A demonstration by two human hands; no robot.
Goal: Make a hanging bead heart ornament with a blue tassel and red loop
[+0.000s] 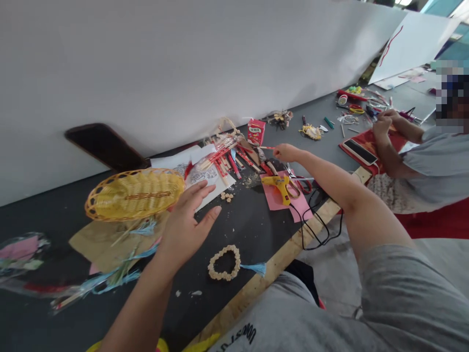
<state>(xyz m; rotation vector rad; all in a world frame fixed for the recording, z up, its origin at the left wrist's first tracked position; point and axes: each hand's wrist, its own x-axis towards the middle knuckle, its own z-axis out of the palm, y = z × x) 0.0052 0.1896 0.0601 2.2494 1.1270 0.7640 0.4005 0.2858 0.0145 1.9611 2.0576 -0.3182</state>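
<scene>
My left hand (pixel 188 227) hovers over the dark table beside the yellow woven basket (pixel 120 195), its fingers stretched out and nothing in it. Farther right, my right hand (pixel 285 152) pinches the end of a thin red-and-white stick (pixel 267 147), close to a pile of wrapped sticks (pixel 223 159) and a small red box (pixel 255 132). A heart-shaped ring of small pale pieces (pixel 237 254) with a blue tassel (pixel 256 268) lies near the table's front edge. Pliers (pixel 269 166) rest just below my right hand.
A yellow glue gun (pixel 279 187) with a black cable and scissors (pixel 293 188) lie on pink paper (pixel 271 201). A dark phone (pixel 106 146) leans against the white partition (pixel 176 63). Another person's hands (pixel 384 122) work at the right, beside a white phone (pixel 360 151).
</scene>
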